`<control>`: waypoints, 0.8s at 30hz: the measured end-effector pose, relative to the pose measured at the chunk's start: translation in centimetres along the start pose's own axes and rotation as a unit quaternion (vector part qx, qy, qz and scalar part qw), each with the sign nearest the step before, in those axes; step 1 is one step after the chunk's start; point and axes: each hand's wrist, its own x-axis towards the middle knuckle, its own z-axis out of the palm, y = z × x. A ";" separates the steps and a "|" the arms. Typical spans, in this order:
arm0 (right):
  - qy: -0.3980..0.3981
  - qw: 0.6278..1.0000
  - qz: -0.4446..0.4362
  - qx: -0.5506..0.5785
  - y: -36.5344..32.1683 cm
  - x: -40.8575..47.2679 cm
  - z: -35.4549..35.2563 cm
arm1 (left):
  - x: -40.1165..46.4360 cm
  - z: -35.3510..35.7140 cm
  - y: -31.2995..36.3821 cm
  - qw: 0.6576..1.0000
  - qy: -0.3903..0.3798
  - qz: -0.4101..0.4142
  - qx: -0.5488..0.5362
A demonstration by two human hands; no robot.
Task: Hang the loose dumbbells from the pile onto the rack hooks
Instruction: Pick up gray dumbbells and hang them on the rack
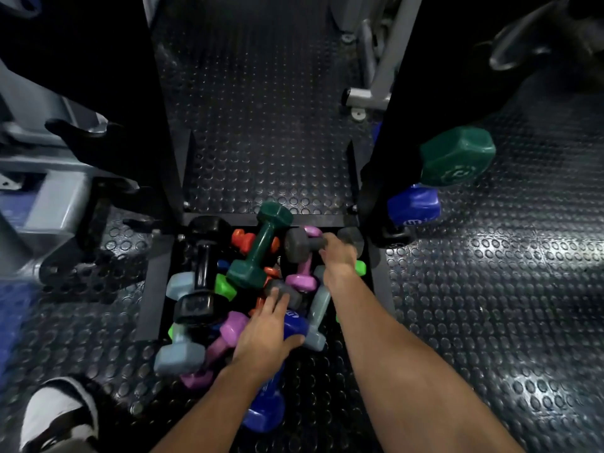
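A pile of coloured dumbbells fills the black base tray (153,282) of the rack. My right hand (338,253) is wrapped around the handle of a dark grey dumbbell (295,245) at the far right of the pile. My left hand (266,328) lies over a blue dumbbell (295,325), thumb around its head, fingers reaching a smaller grey one (281,287). A dark green dumbbell (261,246) lies on top in the middle. On the right upright (392,132), a green dumbbell (457,156) and a blue one (413,206) hang.
The rack's left upright (157,125) rises dark at the left. Grey gym machine parts (45,197) stand at the left and a grey frame (369,93) behind. My shoe (58,413) is at the bottom left on studded rubber flooring (490,305).
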 end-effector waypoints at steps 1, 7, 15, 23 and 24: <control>0.015 0.998 0.031 0.052 -0.5 0.5 0.4 | -0.1 0.0 0.1 1.000 -0.001 0.000 -0.007; 0.039 0.989 0.089 0.113 -0.9 2.4 1.3 | 0.3 -0.5 0.5 0.999 0.002 -0.005 -0.035; -0.022 0.989 0.115 0.095 -0.2 4.5 2.0 | 0.5 0.5 -0.1 0.997 -0.004 -0.005 -0.071; -0.025 0.980 0.111 0.163 0.7 4.3 1.5 | 0.9 1.3 -0.2 0.997 -0.028 -0.015 -0.067; -0.021 0.981 0.106 0.163 0.5 4.0 1.2 | 0.9 1.3 -0.2 0.997 -0.026 -0.011 -0.072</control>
